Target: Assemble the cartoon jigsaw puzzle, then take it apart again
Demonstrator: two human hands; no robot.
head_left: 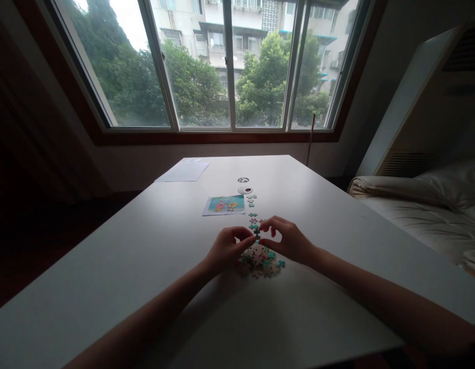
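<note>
My left hand (230,247) is closed in a pinch, thumb and fingertips together at the edge of a dark jigsaw puzzle piece (256,232). On the other side of that piece my right hand (291,240) curves inward, thumb and index finger apart, their tips close to the pieces. Just below both hands lies a heap of loose puzzle pieces (260,262), some teal or pink, others showing pale backs. Several puzzle pieces (253,214) stretch in a column away from me. Left of the column is a colourful picture sheet (225,205) with cartoon figures.
All of this rests on a long white table (145,266). White paper (183,171) lies at its far left edge. Two round items (245,190) sit beyond the picture sheet. A window is past the far end, and a bed (421,210) stands to the right.
</note>
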